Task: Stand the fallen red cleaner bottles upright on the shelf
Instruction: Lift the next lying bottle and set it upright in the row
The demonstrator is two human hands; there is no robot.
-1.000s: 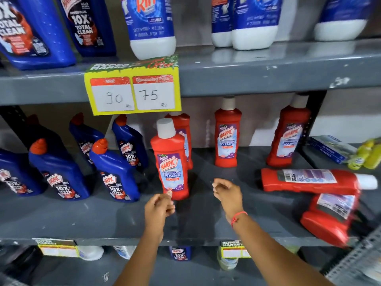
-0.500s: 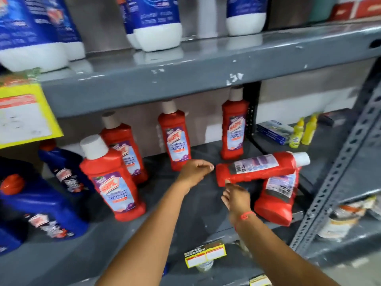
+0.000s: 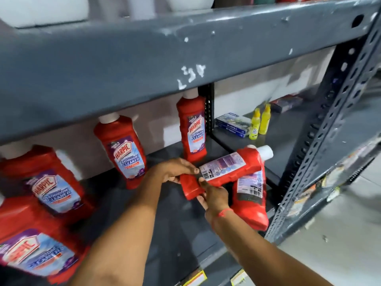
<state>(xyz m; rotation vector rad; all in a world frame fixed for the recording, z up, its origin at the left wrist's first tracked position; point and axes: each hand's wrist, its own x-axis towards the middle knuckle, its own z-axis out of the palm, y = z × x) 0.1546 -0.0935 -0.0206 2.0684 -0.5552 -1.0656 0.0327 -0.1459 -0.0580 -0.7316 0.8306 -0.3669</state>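
Observation:
A fallen red cleaner bottle (image 3: 227,169) with a white cap lies tilted across the grey shelf (image 3: 175,234), cap up and to the right. My left hand (image 3: 175,170) grips its base from the upper left, and my right hand (image 3: 212,196) holds the base from below. Under it a second fallen red bottle (image 3: 250,200) lies with its base toward the shelf's front edge, back label up. Upright red bottles stand behind: one at the back (image 3: 192,126), one left of it (image 3: 122,150), and two more at the far left (image 3: 47,182).
A perforated grey upright post (image 3: 321,145) stands just right of the fallen bottles. Beyond the divider lie a blue box (image 3: 232,124) and two small yellow bottles (image 3: 259,121). The upper shelf's thick edge (image 3: 165,58) hangs low overhead. Price tags sit on the front lip.
The view swung right and closer. Both hands moved from in front of the upright bottles to the top fallen bottle and closed on its base; its cap end has lifted slightly.

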